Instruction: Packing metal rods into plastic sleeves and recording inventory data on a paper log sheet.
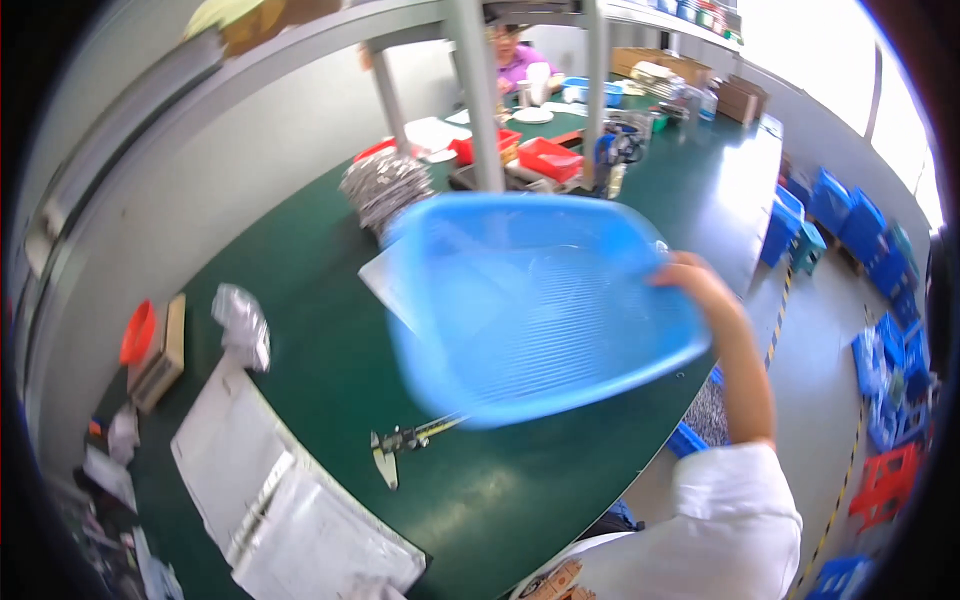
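White sleeve [735, 495] foremost; right hand [690, 278] has fingers clasping the central blue basin [560, 320] near its 3 o'clock; left hand unseen, grip unknown. Best kept level, clear of the caliper [404, 440] at 8.

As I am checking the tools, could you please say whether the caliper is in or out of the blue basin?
Out: the caliper lies on the green table, its jaws outside the blue basin.

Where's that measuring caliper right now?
In the head view, the caliper lies left of centre on the green table, just below the blue tray in the picture and to the right of the white sheets.
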Tool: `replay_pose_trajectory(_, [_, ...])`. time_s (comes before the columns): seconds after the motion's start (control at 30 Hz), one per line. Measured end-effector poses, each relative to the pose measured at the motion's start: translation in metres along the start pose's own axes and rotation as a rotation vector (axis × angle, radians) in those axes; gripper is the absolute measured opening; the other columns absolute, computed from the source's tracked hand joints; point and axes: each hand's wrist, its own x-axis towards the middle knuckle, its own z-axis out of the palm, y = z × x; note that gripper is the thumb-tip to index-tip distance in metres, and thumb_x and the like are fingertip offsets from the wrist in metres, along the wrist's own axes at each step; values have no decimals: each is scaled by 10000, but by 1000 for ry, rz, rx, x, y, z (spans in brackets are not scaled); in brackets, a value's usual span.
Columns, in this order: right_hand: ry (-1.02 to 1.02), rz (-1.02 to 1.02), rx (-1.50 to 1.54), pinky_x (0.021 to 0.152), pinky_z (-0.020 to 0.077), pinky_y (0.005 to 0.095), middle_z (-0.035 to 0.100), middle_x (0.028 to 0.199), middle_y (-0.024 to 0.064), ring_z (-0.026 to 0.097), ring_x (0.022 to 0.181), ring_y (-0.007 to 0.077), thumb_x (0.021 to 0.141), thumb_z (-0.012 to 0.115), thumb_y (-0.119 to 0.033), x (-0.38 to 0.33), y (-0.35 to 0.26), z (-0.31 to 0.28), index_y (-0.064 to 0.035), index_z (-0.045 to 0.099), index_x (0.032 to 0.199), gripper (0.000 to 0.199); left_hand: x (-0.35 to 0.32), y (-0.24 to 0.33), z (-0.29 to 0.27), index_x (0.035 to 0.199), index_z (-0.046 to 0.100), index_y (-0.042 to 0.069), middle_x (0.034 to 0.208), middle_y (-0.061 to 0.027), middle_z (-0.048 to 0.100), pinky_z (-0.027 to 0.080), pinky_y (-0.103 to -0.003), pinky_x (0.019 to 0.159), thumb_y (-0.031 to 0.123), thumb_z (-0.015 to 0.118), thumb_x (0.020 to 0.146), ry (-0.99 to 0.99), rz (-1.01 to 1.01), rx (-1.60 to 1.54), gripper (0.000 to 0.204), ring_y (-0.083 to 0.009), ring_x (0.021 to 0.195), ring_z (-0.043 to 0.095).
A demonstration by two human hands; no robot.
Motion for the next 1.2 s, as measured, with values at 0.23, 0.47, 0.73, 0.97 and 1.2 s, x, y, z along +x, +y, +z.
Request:
replay_pose_trajectory(0.23, [640,7,-85,398,420,273,549,572,93,531,455,171,718,539,-168,-37,69,-175,-13,551,624,181,57,-11,17,973,582,18,991,-153,555,388,-444,887,191,620,737,-97,-50,-79,295,-343,1024,496])
replay_pose_trajectory(0.47, [749,226,-191,367,436,342,570,587,161,532,412,243,816,542,-420,38,130,-193,43,565,851,465,74,23,49,948,597,49,1031,-133,560,383,-443,911,148,647,712,-206,171,33,261,-351,1053,489])
replay_pose_trajectory(0.73, [1088,-688,-1094,524,427,407,642,815,87,584,597,282,811,606,-293,58,120,-88,-204,459,1275,495,49,-13,13,926,612,31,999,-153,577,416,-421,869,123,617,739,-4,-22,-183,209,-343,984,529])
replay_pose_trajectory(0.97, [-163,-1036,-1379,785,454,434,615,922,176,576,867,336,826,588,-237,-28,72,73,-36,616,1004,270,72,-9,35,770,621,52,815,-113,569,455,-411,710,203,581,754,-12,-65,-185,157,-306,791,562])
replay_pose_trajectory(1.2, [-405,-1124,-1384,698,461,447,584,850,170,562,801,351,812,586,-283,45,114,71,-18,594,848,268,99,-19,49,772,628,18,834,-211,610,444,-471,737,278,497,796,-41,-352,-266,292,-383,804,584])
